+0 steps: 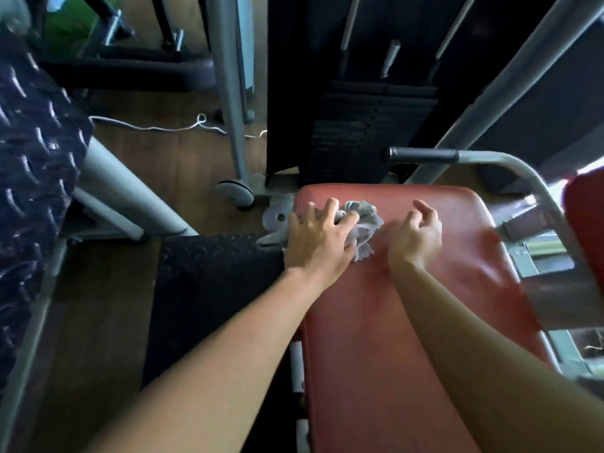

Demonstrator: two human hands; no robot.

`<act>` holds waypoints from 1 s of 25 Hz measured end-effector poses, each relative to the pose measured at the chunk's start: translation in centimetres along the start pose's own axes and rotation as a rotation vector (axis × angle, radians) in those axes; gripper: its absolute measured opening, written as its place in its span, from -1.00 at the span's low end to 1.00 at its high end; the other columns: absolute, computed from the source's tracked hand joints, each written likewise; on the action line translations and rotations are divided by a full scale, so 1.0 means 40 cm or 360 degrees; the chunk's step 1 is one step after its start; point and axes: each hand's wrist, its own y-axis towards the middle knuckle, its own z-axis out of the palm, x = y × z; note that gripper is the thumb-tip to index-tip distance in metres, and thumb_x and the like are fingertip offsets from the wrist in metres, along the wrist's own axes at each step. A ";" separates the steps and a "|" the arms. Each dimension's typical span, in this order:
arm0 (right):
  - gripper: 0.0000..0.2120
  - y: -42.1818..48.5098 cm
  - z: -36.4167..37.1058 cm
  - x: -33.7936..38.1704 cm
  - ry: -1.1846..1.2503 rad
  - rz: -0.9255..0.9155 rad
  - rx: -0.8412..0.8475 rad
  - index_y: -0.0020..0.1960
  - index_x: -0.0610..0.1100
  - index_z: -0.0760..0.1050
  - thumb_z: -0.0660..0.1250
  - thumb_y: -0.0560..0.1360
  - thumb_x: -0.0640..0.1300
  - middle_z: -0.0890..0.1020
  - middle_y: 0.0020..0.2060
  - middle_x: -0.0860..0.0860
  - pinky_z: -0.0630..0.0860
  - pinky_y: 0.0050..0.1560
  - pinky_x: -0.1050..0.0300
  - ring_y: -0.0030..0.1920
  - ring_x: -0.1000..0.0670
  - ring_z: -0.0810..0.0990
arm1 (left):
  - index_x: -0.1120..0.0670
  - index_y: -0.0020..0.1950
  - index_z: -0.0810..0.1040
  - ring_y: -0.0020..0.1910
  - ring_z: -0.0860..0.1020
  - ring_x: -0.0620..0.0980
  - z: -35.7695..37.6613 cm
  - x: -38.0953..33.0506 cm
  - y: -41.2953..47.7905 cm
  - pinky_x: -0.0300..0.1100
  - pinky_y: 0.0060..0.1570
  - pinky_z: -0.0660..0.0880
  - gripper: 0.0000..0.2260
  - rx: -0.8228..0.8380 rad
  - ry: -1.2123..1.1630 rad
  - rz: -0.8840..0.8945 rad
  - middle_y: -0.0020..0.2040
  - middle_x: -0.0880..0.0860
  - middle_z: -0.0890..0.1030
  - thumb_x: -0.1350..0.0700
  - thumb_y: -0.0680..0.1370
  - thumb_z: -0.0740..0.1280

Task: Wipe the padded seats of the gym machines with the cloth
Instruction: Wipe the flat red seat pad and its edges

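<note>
Wooden floor (183, 165) of brown planks, with a thin white cord (157, 128) trailing across it toward grey metal posts (230, 93). Gym room, dim, crowded with machine frames; black weight stack (366, 132) straight ahead, black-gripped handle bar (425, 155) just beyond the far end of the seat. Dark rubber mat (209, 289) with a raised tread pattern left of the seat, another patterned dark surface (36, 165) at the far left edge. Green blur at the top left, possibly a window, too blurred to tell.

No brand, label or writing readable anywhere.

Red padded seat (392, 322), worn and faintly shiny, long axis running away from the viewer toward the weight stack, far end rounded at the corners. Second red pad (588, 230) cut off at the right edge.

Grey cloth (364, 228) crumpled on the far left part of the seat, near its far end. Left hand (318, 238) spread wide, fingers pressed down over the cloth's left side, pinning it to the pad. Right hand (415, 238) just beside the cloth on the right, fingers loosely curled, holding nothing, above or lightly on the pad; contact not clear. Both forearms bare
</note>
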 end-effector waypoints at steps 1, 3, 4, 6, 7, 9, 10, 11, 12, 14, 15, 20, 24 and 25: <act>-0.66 -0.028 0.022 -0.001 -0.0139 -0.0123 0.0089 0.30 -0.01 0.53 0.12 0.60 -0.12 0.55 0.30 -0.01 0.18 0.53 0.00 0.35 -0.06 0.47 | -0.06 0.23 0.53 0.10 0.51 0.19 -0.016 0.030 -0.006 0.11 0.01 0.43 -0.71 0.0033 -0.0082 0.0011 0.24 0.05 0.49 -0.11 0.55 0.31; -0.61 -0.096 0.057 -0.029 -0.0571 -0.0633 0.0412 0.40 0.06 0.45 0.11 0.61 -0.07 0.44 0.43 0.04 -0.11 0.58 -0.07 0.53 -0.05 0.27 | -0.01 0.19 0.55 0.00 0.56 0.17 -0.046 0.086 -0.043 -0.01 -0.20 0.46 -0.75 0.0002 -0.0354 -0.0124 0.15 0.05 0.52 -0.06 0.55 0.33; -0.58 -0.112 0.064 -0.043 -0.0802 -0.0908 0.0574 0.46 0.11 0.39 0.08 0.63 -0.03 0.36 0.51 0.07 -0.15 0.57 -0.11 0.58 -0.05 0.16 | 0.00 0.17 0.55 -0.03 0.58 0.15 -0.054 0.110 -0.065 -0.06 -0.26 0.43 -0.77 -0.0039 -0.0493 -0.0253 0.11 0.04 0.52 -0.04 0.55 0.33; -0.53 -0.111 0.073 -0.047 -0.1090 -0.1205 0.0766 0.52 0.19 0.29 0.03 0.62 0.04 0.21 0.58 0.10 -0.14 0.59 -0.17 0.62 -0.01 0.04 | 0.02 0.18 0.54 -0.02 0.58 0.10 -0.050 0.169 -0.115 -0.12 -0.24 0.36 -0.79 -0.0094 -0.0733 -0.0613 0.11 0.01 0.53 0.00 0.58 0.32; -0.52 -0.103 0.074 -0.042 -0.1140 -0.1225 0.0772 0.53 0.20 0.27 0.03 0.62 0.06 0.19 0.60 0.11 -0.12 0.59 -0.19 0.62 0.00 0.02 | 0.03 0.18 0.52 -0.02 0.58 0.07 -0.040 0.200 -0.138 -0.15 -0.20 0.33 -0.80 -0.0125 -0.0839 -0.0811 0.11 0.00 0.54 0.02 0.59 0.32; -0.50 -0.095 0.075 -0.039 -0.1166 -0.1196 0.0741 0.53 0.21 0.27 0.05 0.59 0.11 0.20 0.59 0.12 -0.09 0.59 -0.18 0.61 0.03 0.03 | 0.05 0.20 0.50 0.02 0.55 0.01 -0.014 0.248 -0.175 -0.17 -0.10 0.33 -0.80 -0.0196 -0.1038 -0.1117 0.12 -0.02 0.55 0.05 0.60 0.32; -0.50 -0.097 0.075 -0.040 -0.1164 -0.1185 0.0726 0.53 0.21 0.27 0.06 0.58 0.13 0.21 0.59 0.13 -0.09 0.59 -0.17 0.61 0.04 0.04 | 0.05 0.26 0.49 0.05 0.54 -0.03 0.000 0.265 -0.188 -0.19 -0.06 0.35 -0.76 -0.0205 -0.1123 -0.1199 0.16 -0.03 0.56 0.05 0.61 0.32; -0.49 -0.101 0.075 -0.040 -0.1159 -0.1183 0.0711 0.52 0.21 0.28 0.08 0.57 0.13 0.22 0.58 0.14 -0.08 0.59 -0.15 0.61 0.04 0.05 | 0.04 0.32 0.48 0.08 0.51 -0.08 0.013 0.276 -0.197 -0.24 -0.02 0.36 -0.72 -0.0186 -0.1205 -0.1241 0.20 -0.03 0.55 0.05 0.62 0.32; -0.49 -0.106 0.075 -0.040 -0.1147 -0.1186 0.0698 0.52 0.20 0.29 0.10 0.56 0.12 0.22 0.58 0.15 -0.08 0.59 -0.14 0.60 0.05 0.06 | 0.03 0.37 0.46 0.09 0.49 -0.12 0.025 0.284 -0.200 -0.32 -0.01 0.34 -0.68 -0.0158 -0.1285 -0.1255 0.23 -0.02 0.54 0.06 0.62 0.32; -0.49 -0.106 0.076 -0.037 -0.1129 -0.1179 0.0689 0.51 0.20 0.30 0.12 0.56 0.09 0.23 0.57 0.16 -0.07 0.58 -0.13 0.60 0.05 0.08 | 0.00 0.43 0.43 0.12 0.48 -0.13 0.046 0.292 -0.194 -0.39 0.02 0.32 -0.62 -0.0097 -0.1448 -0.1236 0.24 -0.01 0.52 0.08 0.62 0.34; -0.49 -0.106 0.076 -0.035 -0.1122 -0.1173 0.0686 0.51 0.21 0.30 0.12 0.55 0.08 0.23 0.57 0.16 -0.06 0.58 -0.15 0.59 0.05 0.09 | -0.02 0.45 0.42 0.14 0.49 -0.12 0.053 0.291 -0.185 -0.36 0.07 0.33 -0.60 -0.0075 -0.1506 -0.1200 0.25 -0.01 0.51 0.08 0.61 0.34; -0.49 -0.111 0.076 -0.032 -0.1087 -0.1178 0.0674 0.50 0.20 0.32 0.10 0.54 0.07 0.25 0.56 0.16 0.02 0.55 -0.21 0.58 0.03 0.12 | -0.03 0.42 0.51 0.21 0.54 -0.17 0.044 0.238 -0.128 -0.28 0.22 0.47 -0.65 -0.0047 -0.1660 -0.0753 0.25 -0.07 0.55 0.08 0.62 0.32; -0.49 -0.110 0.076 -0.035 -0.1036 -0.1164 0.0658 0.49 0.18 0.33 0.12 0.54 0.05 0.27 0.55 0.15 0.05 0.54 -0.24 0.58 0.04 0.14 | 0.08 0.33 0.60 0.21 0.59 -0.13 0.054 0.221 -0.115 -0.09 0.25 0.53 -0.69 -0.0116 -0.1664 -0.0509 0.22 -0.06 0.64 0.14 0.58 0.36; -0.49 -0.109 0.077 -0.037 -0.1038 -0.1167 0.0651 0.49 0.18 0.33 0.12 0.54 0.05 0.27 0.55 0.15 0.06 0.53 -0.25 0.58 0.03 0.15 | 0.10 0.30 0.63 0.17 0.62 -0.11 0.068 0.230 -0.091 -0.06 0.19 0.55 -0.71 -0.0155 -0.1605 -0.0516 0.18 -0.04 0.66 0.15 0.58 0.36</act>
